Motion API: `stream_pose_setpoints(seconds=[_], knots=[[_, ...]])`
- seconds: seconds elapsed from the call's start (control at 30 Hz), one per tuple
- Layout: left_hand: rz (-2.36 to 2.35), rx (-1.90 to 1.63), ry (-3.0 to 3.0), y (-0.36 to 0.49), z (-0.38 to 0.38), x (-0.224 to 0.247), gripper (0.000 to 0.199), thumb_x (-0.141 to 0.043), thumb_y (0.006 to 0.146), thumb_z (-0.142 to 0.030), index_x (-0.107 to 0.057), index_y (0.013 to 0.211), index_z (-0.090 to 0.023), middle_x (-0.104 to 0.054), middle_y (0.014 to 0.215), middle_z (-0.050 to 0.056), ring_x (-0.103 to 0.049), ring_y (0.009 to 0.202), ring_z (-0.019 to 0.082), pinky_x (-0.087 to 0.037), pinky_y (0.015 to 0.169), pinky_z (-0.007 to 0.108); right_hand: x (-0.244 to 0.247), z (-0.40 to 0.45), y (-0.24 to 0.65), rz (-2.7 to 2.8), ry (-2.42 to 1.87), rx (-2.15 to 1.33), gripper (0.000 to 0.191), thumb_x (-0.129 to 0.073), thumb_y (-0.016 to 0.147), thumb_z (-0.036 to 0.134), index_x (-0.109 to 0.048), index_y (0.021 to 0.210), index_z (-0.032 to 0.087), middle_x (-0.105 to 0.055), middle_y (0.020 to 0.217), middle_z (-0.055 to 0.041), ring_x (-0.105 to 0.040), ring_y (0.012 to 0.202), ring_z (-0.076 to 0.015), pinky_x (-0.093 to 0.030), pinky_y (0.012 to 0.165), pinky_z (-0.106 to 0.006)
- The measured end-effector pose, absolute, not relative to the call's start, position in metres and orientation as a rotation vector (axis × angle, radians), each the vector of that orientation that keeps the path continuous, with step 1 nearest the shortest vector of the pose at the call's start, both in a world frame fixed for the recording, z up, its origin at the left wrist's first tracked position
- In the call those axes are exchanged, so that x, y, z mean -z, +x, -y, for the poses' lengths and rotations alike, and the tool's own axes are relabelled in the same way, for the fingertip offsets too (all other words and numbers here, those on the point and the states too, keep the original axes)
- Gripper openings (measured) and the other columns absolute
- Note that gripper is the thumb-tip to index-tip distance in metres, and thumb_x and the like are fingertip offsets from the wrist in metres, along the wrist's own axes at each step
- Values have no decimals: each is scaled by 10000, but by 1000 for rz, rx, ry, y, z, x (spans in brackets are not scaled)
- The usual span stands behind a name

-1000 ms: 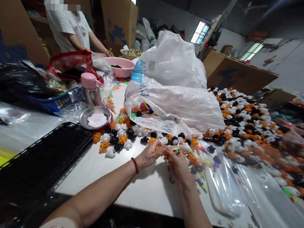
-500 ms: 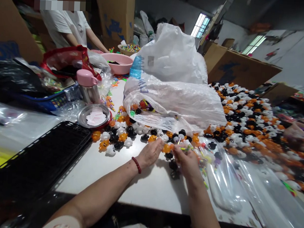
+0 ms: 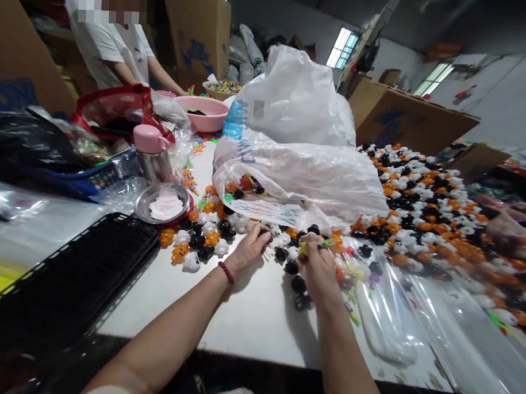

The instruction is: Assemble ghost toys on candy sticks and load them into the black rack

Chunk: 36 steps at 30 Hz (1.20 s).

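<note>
My left hand (image 3: 249, 251), with a dark red bead bracelet (image 3: 226, 272) on the wrist, reaches to the edge of a row of small toy heads. Its fingers are bent together at a white toy head (image 3: 276, 242); what lies between them is too small to make out. In my right hand (image 3: 321, 271) is a yellow-and-green patterned stick (image 3: 326, 243), pinched between thumb and fingers, with a yellow end toward the left. Black toy heads (image 3: 298, 284) lie in a line on the white table (image 3: 250, 311) between my hands.
A white plastic sack (image 3: 307, 170) with toys at its mouth lies ahead. Orange, white and black toy heads (image 3: 426, 208) pile up at right, beside clear bags (image 3: 392, 322). Black trays (image 3: 70, 282), a metal dish (image 3: 142, 201) and a pink-lidded flask (image 3: 154, 161) stand left. A co-worker (image 3: 117, 48) stands behind.
My hands have moved apart; the left went left and slightly up. The orange piece between them no longer shows there. A yellow end now shows at my right fingers.
</note>
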<state>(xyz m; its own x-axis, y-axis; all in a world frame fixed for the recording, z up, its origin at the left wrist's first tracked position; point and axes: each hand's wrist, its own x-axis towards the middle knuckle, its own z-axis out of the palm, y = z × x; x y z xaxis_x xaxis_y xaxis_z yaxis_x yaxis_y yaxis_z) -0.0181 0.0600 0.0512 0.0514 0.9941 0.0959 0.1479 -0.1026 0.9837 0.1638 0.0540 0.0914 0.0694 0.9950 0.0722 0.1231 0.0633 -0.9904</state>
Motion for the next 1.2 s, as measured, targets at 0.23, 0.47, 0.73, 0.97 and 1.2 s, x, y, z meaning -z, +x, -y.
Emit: stream_pose_setpoints(seconds=[0.23, 0.47, 0.73, 0.97, 1.2], knots=[[-930, -1102, 1126, -7, -50, -53, 250, -438, 920, -436, -486, 1026, -216, -521, 798, -18, -472, 660, 115, -361, 558, 216, -88, -58, 139, 999, -1039, -1360, 397, -759, 728, 544, -637, 911, 214, -666, 817, -22, -640, 772, -181, -520, 718, -324], [-1001, -999, 1298, -4, -45, -57, 284, -404, 950, -467, -502, 910, -203, -502, 813, -6, -481, 743, 140, -394, 626, 251, -73, -59, 142, 1093, -1292, -1089, 530, -484, 833, 734, -670, 831, 238, -655, 797, -19, -580, 725, -173, -454, 619, -284], [-992, -1115, 1305, 3, -45, -48, 373, -360, 962, -552, -427, 822, -212, -429, 759, -25, -436, 680, 125, -405, 598, 251, -75, -55, 145, 1255, -1289, -1172, 497, -634, 751, 717, -581, 785, 225, -477, 504, 56, -409, 450, -122, -301, 442, -264], [-1053, -1154, 1246, 2, -45, -49, 381, -366, 955, -573, -431, 850, -213, -477, 800, -14, -464, 715, 130, -402, 604, 252, -77, -45, 141, 1374, -1318, -1012, 418, -691, 769, 608, -602, 859, 210, -620, 654, 6, -549, 549, -154, -422, 539, -281], [-1225, -1157, 1527, -3, -49, -47, 368, -317, 988, -501, -422, 780, -217, -430, 703, -25, -402, 660, 142, -324, 637, 300, -79, -47, 148, 1451, -1258, -1038, 410, -728, 725, 599, -638, 793, 205, -598, 643, 2, -515, 588, -143, -407, 523, -260]])
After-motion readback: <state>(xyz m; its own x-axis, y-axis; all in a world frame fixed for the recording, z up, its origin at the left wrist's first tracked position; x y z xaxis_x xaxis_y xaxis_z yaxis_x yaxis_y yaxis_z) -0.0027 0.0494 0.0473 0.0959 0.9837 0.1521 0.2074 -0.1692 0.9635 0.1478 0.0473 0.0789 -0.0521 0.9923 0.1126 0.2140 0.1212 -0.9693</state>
